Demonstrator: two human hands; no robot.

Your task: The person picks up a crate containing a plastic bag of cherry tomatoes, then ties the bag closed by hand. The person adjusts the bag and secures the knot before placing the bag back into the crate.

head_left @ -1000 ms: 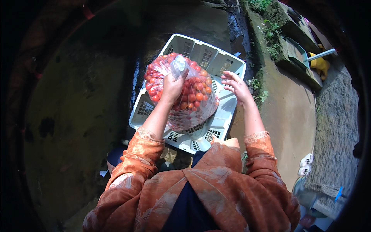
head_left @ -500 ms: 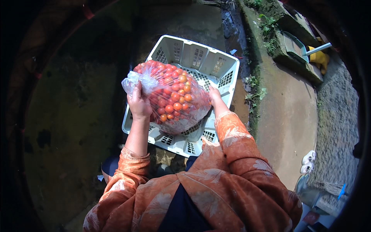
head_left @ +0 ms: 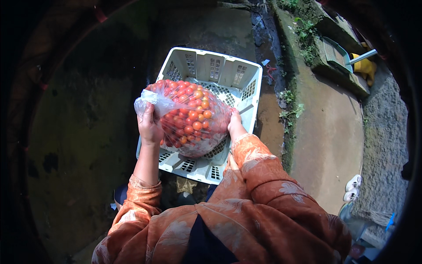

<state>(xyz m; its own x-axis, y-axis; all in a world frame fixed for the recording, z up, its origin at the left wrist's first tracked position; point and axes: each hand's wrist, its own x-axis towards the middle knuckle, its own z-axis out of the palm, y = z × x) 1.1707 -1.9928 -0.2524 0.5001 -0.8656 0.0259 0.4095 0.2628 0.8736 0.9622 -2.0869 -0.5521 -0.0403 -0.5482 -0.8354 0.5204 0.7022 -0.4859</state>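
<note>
You stand on dark, damp ground (head_left: 88,145), looking straight down. To your right a mossy kerb (head_left: 290,105) runs away from you, with paler concrete (head_left: 329,141) beyond it.

Below your hands sits a white slatted crate (head_left: 211,70), open at the top. Its far half shows bare. Its walls stand upright on all four sides, and the near rim lies just in front of your knees.

You hold a clear plastic bag (head_left: 191,119) of small red and orange tomatoes above the near half of the crate. It is packed round and full, so judge it heavy for its size. The film is thin, soft and likely slippery, and the fruit inside will bruise or split if dropped or squeezed.

Your left hand (head_left: 149,127) is clamped on the bunched neck of the bag, at its left side. Your right hand (head_left: 235,125) is pressed against the bag's right flank, fingers hidden behind it, so you cannot tell how far they close. Support from underneath would be the safer hold; the neck alone may tear.

Open room lies straight down into the crate and out to your left. The kerb limits you on the right.
</note>
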